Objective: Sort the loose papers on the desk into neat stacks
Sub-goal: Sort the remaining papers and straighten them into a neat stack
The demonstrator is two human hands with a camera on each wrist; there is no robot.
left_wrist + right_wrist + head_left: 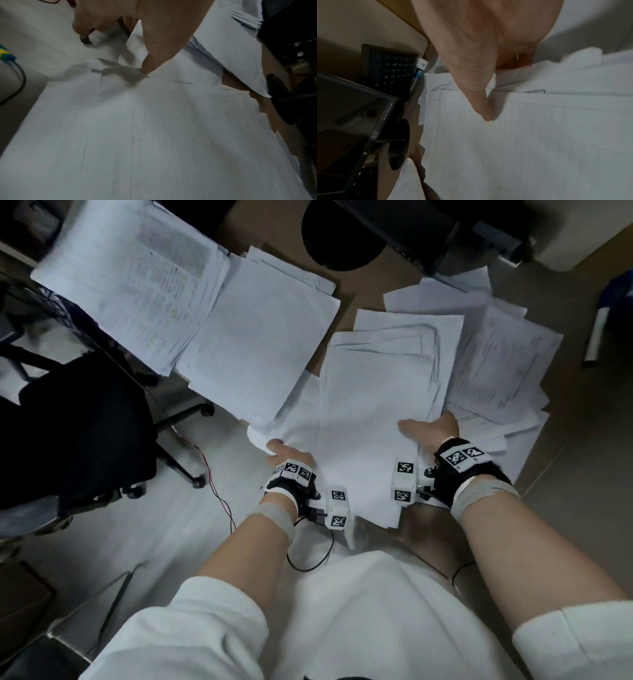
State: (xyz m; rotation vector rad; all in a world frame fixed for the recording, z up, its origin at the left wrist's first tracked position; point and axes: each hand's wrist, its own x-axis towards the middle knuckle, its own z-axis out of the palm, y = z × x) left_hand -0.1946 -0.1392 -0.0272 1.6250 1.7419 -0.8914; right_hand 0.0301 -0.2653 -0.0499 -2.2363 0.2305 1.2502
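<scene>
A thick bundle of white papers (pixel 370 422) juts over the brown desk's (pixel 346 299) front edge toward my lap, its sheets fanned unevenly at the far end. My left hand (pixel 284 453) grips the bundle's left edge; in the left wrist view its thumb (pixel 154 54) presses on the top sheet (pixel 154 135). My right hand (pixel 431 429) grips the right edge, thumb (pixel 481 102) on top of the faintly lined sheet (pixel 539 142), fingers hidden underneath. A printed stack (pixel 137 278) lies far left, and a blank-topped stack (pixel 267 337) sits beside it.
Loose printed sheets (pixel 496 364) spread out at the right of the desk. A black monitor base (pixel 346 234) stands at the back, with a keyboard (pixel 392 70) nearby. A black office chair (pixel 75 433) stands to my left on the floor, beside a red wire (pixel 219 494).
</scene>
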